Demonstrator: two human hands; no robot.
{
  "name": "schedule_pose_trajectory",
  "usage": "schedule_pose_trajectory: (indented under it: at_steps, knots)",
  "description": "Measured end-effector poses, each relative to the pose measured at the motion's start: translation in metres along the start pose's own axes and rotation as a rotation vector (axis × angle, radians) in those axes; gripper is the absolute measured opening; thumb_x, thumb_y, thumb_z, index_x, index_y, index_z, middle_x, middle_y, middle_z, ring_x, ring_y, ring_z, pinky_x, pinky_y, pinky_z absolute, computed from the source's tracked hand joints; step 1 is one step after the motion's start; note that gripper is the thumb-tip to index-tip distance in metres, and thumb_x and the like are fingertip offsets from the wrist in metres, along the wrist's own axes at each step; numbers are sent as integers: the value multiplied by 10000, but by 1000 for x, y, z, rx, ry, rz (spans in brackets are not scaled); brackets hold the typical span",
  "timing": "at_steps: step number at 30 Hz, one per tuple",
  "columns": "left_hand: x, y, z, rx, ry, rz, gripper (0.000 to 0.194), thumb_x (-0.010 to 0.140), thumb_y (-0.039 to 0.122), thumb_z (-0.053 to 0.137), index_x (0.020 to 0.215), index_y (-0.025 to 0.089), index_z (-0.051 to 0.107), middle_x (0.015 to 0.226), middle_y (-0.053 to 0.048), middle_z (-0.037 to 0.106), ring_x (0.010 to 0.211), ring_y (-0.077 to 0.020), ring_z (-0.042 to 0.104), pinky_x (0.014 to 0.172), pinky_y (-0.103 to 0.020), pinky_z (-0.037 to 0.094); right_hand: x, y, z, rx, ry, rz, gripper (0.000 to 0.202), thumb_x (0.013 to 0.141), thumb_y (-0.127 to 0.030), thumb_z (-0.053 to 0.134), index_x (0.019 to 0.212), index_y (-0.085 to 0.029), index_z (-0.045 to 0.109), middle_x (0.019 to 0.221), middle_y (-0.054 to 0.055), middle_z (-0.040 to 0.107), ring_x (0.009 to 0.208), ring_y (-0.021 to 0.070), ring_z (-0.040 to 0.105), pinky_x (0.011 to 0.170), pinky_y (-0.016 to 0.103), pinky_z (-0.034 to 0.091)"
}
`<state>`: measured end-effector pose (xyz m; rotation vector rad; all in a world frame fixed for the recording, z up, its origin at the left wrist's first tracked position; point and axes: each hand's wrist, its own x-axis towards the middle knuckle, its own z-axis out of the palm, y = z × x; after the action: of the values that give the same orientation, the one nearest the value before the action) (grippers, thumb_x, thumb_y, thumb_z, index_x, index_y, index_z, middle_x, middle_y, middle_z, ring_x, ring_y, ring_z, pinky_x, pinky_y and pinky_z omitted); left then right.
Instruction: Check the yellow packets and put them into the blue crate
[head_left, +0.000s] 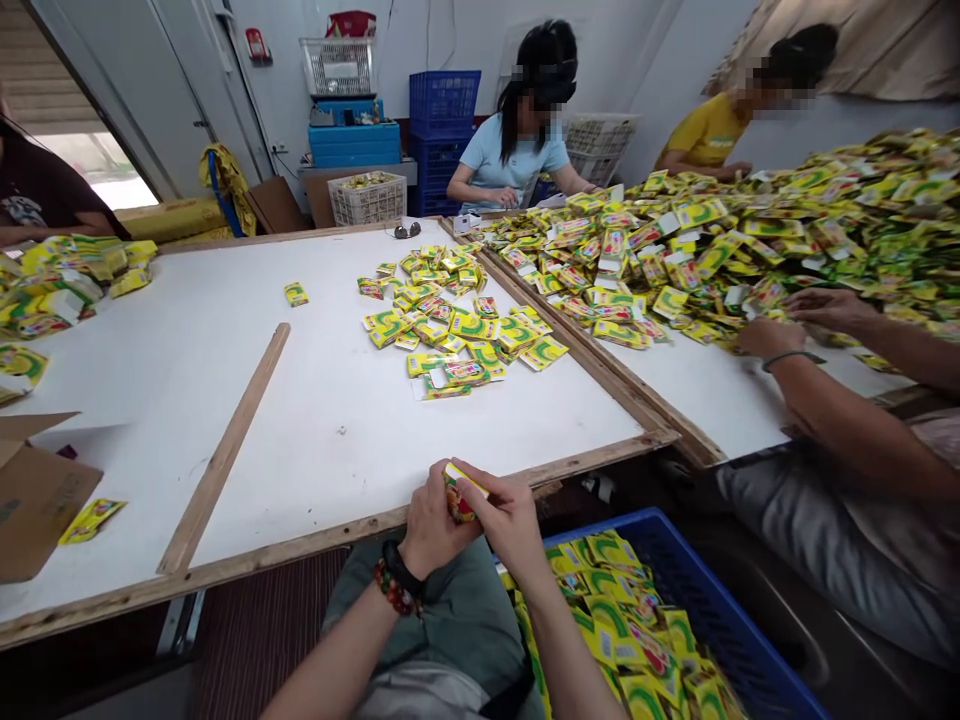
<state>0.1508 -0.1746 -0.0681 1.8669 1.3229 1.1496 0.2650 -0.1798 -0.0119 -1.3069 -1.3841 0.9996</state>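
Note:
Over the table's front edge, both my hands meet around one small yellow box (460, 494) with a red printed picture and a pale flap at its top. My left hand (433, 520), beaded bracelet at the wrist, wraps the box from the left. From the right, my right hand (504, 515) presses thumb and fingers at the flap end. Part of the box is hidden by the fingers. Beyond them lies a loose heap of similar yellow-green boxes (472, 325) on the white table (330, 440).
A blue crate (720, 590) of yellow packets stands at my right knee. Wooden strips (229, 440) divide the table. A cardboard box (45, 500) sits at left. One co-worker's hands (772, 335) work at the large pile (720, 250) on the right; other people sit around.

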Motion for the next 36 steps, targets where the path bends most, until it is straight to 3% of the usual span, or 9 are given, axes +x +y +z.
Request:
schedule_pose_trajectory:
  at_steps: [4,7,13,19,23,26,31,33,36]
  knots:
    - [0,0,3,11,38,-9,615,675,307,640,1188,206,316,844,-12,596,659,-188,569,570,-277,381,4,-2,0,-46,-20,-44,355,843,-362,586,1107,-158,708,1064,64,731,847,255,712,767,381,576]
    - [2,0,2,-31,43,-20,516,710,323,628,1127,207,347,772,13,561,602,-161,521,532,-256,329,3,-4,-2,-171,-126,-195,356,896,-335,533,1198,-191,655,1112,49,719,860,228,713,772,349,572]
    - [2,-6,0,-59,76,27,369,725,306,610,992,204,376,727,14,527,570,-141,480,509,-258,321,1,1,0,-360,-188,-455,398,915,-279,517,1307,-234,576,1064,80,738,858,199,710,753,282,553]
    - [-3,-19,6,30,69,130,453,694,338,627,1072,186,429,839,-38,568,668,-180,561,562,-302,434,6,-24,3,-501,-243,-291,424,949,-360,429,1326,-210,555,948,76,765,750,227,712,672,315,540]
    - [-7,-25,7,114,95,173,491,720,288,576,1170,165,420,970,-111,590,812,-239,605,663,-370,494,0,-33,6,-555,-256,-292,426,946,-294,412,1345,-213,535,1119,108,717,881,251,709,759,341,534]
    - [-7,-22,5,103,33,216,511,703,281,584,1174,172,419,971,-102,597,808,-237,613,667,-366,500,-5,-23,4,-371,-234,-225,395,910,-309,475,1276,-236,604,1189,85,685,955,268,696,834,386,528]
    - [0,-6,6,63,-84,166,527,642,291,640,1115,192,427,851,-22,586,681,-200,600,579,-314,470,-3,-3,-2,156,-45,87,386,788,-425,643,1069,-174,725,1025,55,748,936,286,693,854,446,532]
    - [2,-4,7,79,-75,153,499,632,282,646,1079,187,444,856,-29,587,692,-208,602,590,-326,476,-3,-2,-3,220,-19,94,336,763,-404,672,996,-176,754,971,56,760,960,293,688,900,460,513]
    - [2,-4,8,52,-56,152,519,608,260,667,1082,187,466,920,-48,599,773,-226,616,658,-354,502,-5,-6,-5,156,-99,8,291,804,-369,639,1014,-203,750,987,53,758,999,289,682,941,471,496]
